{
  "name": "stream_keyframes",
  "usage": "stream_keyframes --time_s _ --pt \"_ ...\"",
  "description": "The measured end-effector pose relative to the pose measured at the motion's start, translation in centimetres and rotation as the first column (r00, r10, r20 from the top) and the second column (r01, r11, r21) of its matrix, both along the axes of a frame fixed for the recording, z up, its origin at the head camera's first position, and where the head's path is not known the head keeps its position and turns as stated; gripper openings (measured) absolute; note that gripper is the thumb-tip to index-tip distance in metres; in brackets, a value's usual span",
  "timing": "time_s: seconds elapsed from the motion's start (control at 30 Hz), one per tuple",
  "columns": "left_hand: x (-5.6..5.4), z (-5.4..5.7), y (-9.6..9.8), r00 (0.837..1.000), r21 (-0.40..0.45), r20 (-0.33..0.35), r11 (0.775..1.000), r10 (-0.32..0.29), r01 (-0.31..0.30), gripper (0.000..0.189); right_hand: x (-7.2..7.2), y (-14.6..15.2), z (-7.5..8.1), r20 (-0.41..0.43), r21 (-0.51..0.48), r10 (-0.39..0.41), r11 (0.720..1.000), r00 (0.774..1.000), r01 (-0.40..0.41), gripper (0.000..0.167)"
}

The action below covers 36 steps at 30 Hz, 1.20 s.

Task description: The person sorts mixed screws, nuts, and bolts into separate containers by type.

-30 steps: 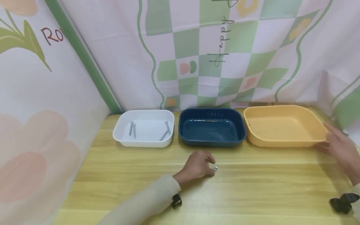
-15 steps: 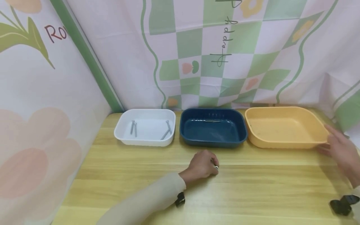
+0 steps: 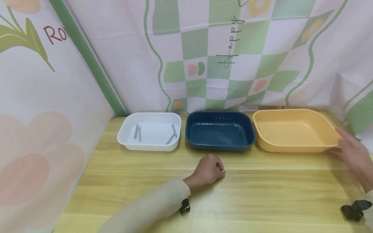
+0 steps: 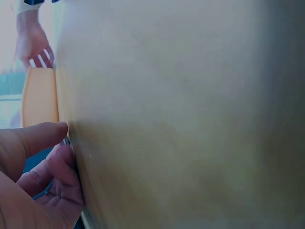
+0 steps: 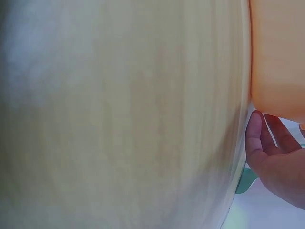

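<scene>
Just in front of the dark blue tray, my left hand (image 3: 207, 169) pinches a small silver nut (image 3: 223, 171) between thumb and fingers. In the left wrist view, a bit of the nut (image 4: 66, 141) shows between the fingertips; the rest is hidden. My right hand (image 3: 354, 153) is at the right end of the yellow tray (image 3: 297, 148). Its fairly straight fingers (image 5: 256, 131) touch the tray's end wall in the right wrist view, and nothing is gripped there.
A white tray (image 3: 150, 147) holding several silver bolts (image 3: 140, 134) stands at the left. Beside it, the dark blue tray (image 3: 220, 147) has thin metal pieces (image 3: 219, 125) in it. All three trays stand in a row on the wooden table (image 3: 262, 197), before a patterned curtain (image 3: 192, 42).
My left fingers have closed on the nut, which lay on the table between thumb and fingertips a second ago. The right hand has stayed at the yellow tray.
</scene>
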<state>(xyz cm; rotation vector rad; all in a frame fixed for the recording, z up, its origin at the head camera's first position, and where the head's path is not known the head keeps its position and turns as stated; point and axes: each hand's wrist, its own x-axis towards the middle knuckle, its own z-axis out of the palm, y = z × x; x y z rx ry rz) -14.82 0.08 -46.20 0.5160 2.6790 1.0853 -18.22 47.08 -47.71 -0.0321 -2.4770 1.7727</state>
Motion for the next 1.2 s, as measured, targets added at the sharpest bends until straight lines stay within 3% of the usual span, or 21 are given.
stream_keyframes --time_s 0.27,0.43,0.73,1.0,1.1,1.2 --pt "0.2 0.2 0.3 1.000 -0.015 -0.006 1.000 0.015 -0.015 0.016 0.1 0.0 0.2 0.016 0.046 -0.002 0.999 1.000 0.001 0.055" --pt "0.2 0.5 0.3 1.000 0.030 0.014 0.999 0.011 -0.011 0.013 0.1 0.1 0.2 0.011 0.040 0.002 0.999 1.000 -0.003 0.055" --pt "-0.2 1.2 1.0 1.000 0.093 0.006 0.996 0.004 -0.005 0.013 0.3 -0.1 0.3 -0.038 -0.143 0.036 0.989 0.999 -0.041 0.056" --pt "-0.7 3.0 2.8 0.999 0.125 -0.020 0.991 -0.041 0.043 0.013 0.3 -0.4 0.4 -0.067 -0.236 0.061 0.969 0.996 -0.075 0.055" --pt "-1.0 3.7 3.5 0.998 0.132 -0.035 0.990 -0.054 0.058 0.014 0.4 -0.4 0.5 -0.052 -0.233 0.050 0.971 0.997 -0.061 0.055" --pt "-1.3 4.2 4.2 0.996 0.125 -0.058 0.989 -0.065 0.072 0.014 0.4 -0.3 0.5 -0.033 -0.170 0.033 0.985 0.999 -0.038 0.055"
